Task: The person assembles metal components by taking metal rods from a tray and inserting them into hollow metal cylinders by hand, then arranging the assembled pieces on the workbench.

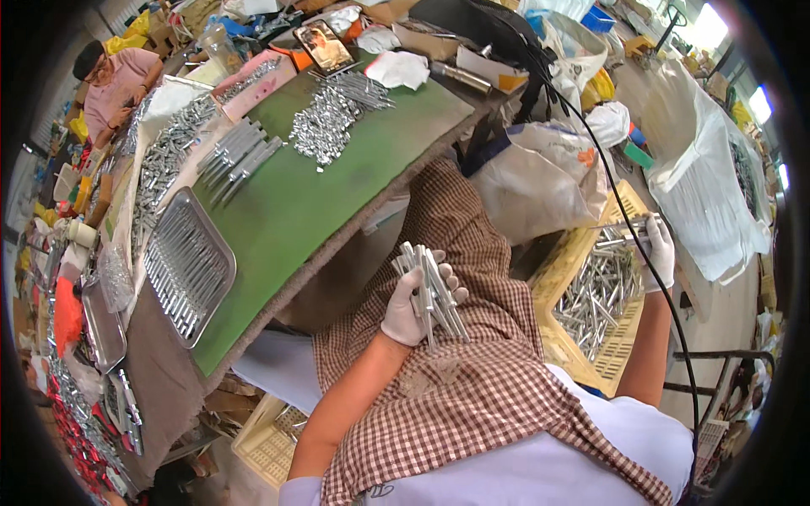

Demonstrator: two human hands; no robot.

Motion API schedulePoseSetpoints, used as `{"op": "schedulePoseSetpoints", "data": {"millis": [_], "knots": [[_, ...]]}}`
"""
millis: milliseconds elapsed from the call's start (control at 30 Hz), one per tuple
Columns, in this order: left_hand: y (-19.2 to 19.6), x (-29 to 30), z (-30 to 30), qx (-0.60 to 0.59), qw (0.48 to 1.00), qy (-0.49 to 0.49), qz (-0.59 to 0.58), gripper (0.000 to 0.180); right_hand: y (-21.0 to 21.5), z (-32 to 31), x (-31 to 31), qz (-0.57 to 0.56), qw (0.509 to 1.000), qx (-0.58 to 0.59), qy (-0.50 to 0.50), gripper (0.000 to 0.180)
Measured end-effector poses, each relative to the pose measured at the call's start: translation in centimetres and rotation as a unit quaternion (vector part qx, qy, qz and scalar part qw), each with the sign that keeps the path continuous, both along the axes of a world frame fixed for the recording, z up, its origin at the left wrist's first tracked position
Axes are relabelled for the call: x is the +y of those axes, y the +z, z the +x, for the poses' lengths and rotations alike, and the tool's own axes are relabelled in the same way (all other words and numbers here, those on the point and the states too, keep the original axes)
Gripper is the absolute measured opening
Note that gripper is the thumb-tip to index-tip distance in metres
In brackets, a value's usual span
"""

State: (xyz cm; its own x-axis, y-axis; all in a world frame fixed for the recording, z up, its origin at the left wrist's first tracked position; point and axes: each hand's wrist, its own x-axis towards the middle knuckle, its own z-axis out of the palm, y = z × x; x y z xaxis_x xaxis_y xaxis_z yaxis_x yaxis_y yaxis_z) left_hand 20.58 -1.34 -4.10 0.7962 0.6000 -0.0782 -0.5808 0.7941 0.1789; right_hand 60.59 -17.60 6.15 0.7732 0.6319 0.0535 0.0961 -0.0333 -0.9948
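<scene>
My left hand [403, 319], in a white glove, is closed round a bundle of silver metal tubes [435, 297] over my checked apron [460, 228]. The tubes stand upright and slightly fanned out. Off to the right, my gloved right hand [661, 255] is above the far side of a yellow plastic crate [550, 327]. A few thin metal tubes [623, 226] stick out to the left from its fingers. Many loose tubes [597, 291] lie jumbled inside the crate below that hand.
On the green table [278, 202] are a metal tray [229, 253] of tubes in rows, thicker metal rods [240, 156], a heap of small metal parts [325, 126] and a phone [323, 46]. A black cable [609, 173] hangs before the crate. A person [122, 80] sits far left.
</scene>
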Motion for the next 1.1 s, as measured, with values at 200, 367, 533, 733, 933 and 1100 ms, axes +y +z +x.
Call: {"op": "schedulePoseSetpoints", "data": {"millis": [200, 367, 533, 733, 933, 1100], "knots": [[1.4, -0.9, 0.0, -0.007, 0.999, -0.037, -0.001, 0.044, -1.3, -11.1, 5.3, 0.034, 0.896, -0.282, 0.341, 0.023], [1.4, -1.8, -0.7, 0.015, 0.996, -0.026, 0.084, 0.049, 1.2, -20.9, 12.2, -0.227, 0.847, 0.138, 0.460, 0.029], [0.7, -2.4, -2.0, 0.072, 0.995, -0.005, 0.062, 0.046, 2.5, -23.8, 14.5, -0.170, 0.873, -0.026, 0.456, 0.030], [0.0, -2.9, -1.8, 0.086, 0.985, 0.116, 0.094, 0.048, 4.7, -28.6, 15.3, -0.146, 0.878, -0.053, 0.452, 0.026], [-0.5, -4.0, -3.1, 0.058, 0.980, 0.097, 0.162, 0.055, 2.2, -31.3, 15.8, -0.077, 0.801, -0.415, 0.424, 0.037], [-0.4, -4.6, -2.2, 0.060, 0.979, 0.109, 0.158, 0.062, 2.7, -31.8, 15.8, -0.135, 0.782, -0.456, 0.403, 0.038]]}}
